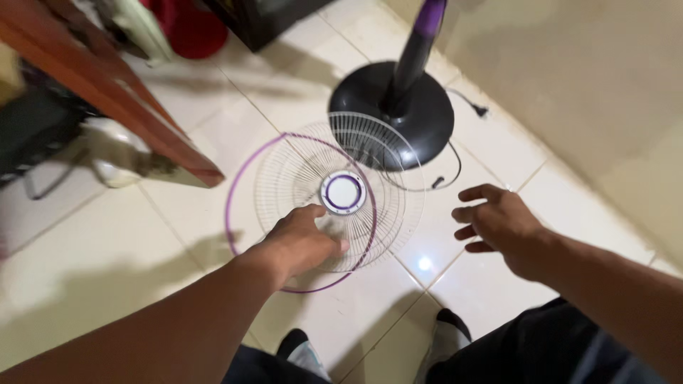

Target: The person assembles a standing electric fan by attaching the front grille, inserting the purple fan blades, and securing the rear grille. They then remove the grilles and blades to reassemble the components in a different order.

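Nearest to us, at the bottom edge of the head view, are our dark trousers (541,348) and two slippered feet (306,352) on the pale tiled floor (92,249). Our left forearm runs up from the lower left corner, and our left hand (302,238) lies on the white wire fan guard with a purple rim (299,210), fingers curled down over the wires just below its round white hub cap (343,192). We cannot tell whether the fingers actually clasp the wires or only press on them. A second wire guard (384,163), without a coloured rim, lies partly under and beside the first, overlapping it toward the fan's base.

Our right hand (498,220) hovers above the floor to the right of the guards, fingers spread and loosely bent, holding nothing and touching nothing.

Beyond the guards stands the round black fan base (427,107) with its dark and purple pole (420,35) rising out of view; the second guard laps over its near edge. A black power cord (455,153) trails from the base along the floor to a plug (480,109) near the cream wall (583,71). At the left, a slanting brown wooden board (114,92) cuts across the floor, with something red (188,28) behind it.
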